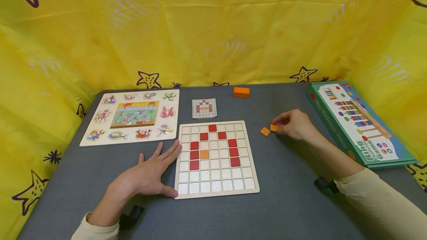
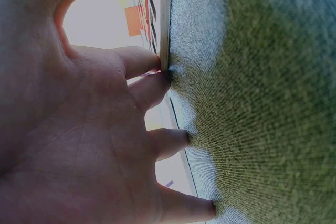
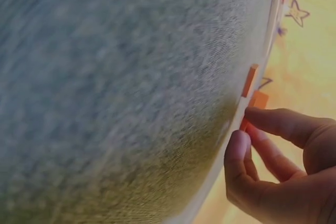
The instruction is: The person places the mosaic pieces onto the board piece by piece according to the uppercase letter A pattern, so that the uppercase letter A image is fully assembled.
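A square wooden grid board [image 1: 217, 196] lies mid-table, with several red tiles [image 1: 212, 128] in an arch and one orange tile [image 1: 204, 154] in its cells. My left hand [image 1: 150, 173] has its fingers spread along the board's left edge, fingertips and thumb touching it; the left wrist view shows the palm [image 2: 79, 129] beside that edge. Right of the board, my right hand [image 1: 295, 125] pinches a small orange square tile [image 1: 274, 127] between thumb and fingers. A second loose orange tile [image 1: 265, 131] lies right beside it on the table.
Behind the board lies a pattern card [image 1: 204, 115] showing a red-and-orange grid. An orange block [image 1: 241, 92] stands near the back edge. A sea-animal puzzle board [image 1: 173, 114] is at left, a green game box [image 1: 340, 132] at right. Yellow cloth [image 1: 200, 29] hangs behind the grey table [image 1: 220, 217].
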Action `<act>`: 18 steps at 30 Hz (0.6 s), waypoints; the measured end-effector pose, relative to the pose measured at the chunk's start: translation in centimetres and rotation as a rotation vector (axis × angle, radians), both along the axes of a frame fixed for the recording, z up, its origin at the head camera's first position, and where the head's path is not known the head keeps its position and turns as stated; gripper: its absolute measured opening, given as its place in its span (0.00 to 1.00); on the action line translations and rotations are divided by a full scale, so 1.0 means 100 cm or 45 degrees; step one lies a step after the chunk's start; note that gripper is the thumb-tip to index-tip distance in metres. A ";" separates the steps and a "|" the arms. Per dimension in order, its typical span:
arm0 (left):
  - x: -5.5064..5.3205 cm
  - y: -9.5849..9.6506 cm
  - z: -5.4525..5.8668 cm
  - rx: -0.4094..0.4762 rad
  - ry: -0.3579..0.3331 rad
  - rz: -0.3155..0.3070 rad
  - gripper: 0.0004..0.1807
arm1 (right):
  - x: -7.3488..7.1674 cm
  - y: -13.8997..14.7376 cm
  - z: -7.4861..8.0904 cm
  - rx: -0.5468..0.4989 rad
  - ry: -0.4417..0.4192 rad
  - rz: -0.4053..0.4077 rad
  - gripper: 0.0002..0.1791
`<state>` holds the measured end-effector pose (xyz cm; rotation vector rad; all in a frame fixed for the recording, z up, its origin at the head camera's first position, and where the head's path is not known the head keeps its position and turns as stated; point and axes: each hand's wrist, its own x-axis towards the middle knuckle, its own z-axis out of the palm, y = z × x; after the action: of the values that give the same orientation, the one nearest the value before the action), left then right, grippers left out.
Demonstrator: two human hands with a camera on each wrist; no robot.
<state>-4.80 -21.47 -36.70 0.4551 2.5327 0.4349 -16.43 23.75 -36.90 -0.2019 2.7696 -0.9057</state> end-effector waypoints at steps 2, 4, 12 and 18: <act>0.000 0.000 0.000 0.002 -0.003 0.005 0.75 | 0.001 -0.002 0.001 -0.012 0.002 0.003 0.15; 0.000 0.000 0.000 0.006 -0.002 0.007 0.75 | 0.002 -0.005 0.003 -0.023 0.000 0.003 0.15; 0.000 0.001 0.001 0.007 -0.004 0.008 0.75 | 0.005 -0.017 0.007 -0.058 0.041 0.032 0.15; 0.000 0.001 0.001 0.004 -0.006 0.010 0.75 | 0.007 -0.028 0.009 -0.078 0.045 0.056 0.15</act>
<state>-4.77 -21.40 -36.57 0.4453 2.5299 0.4428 -15.78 20.95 -36.00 -0.2903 2.7601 -0.9860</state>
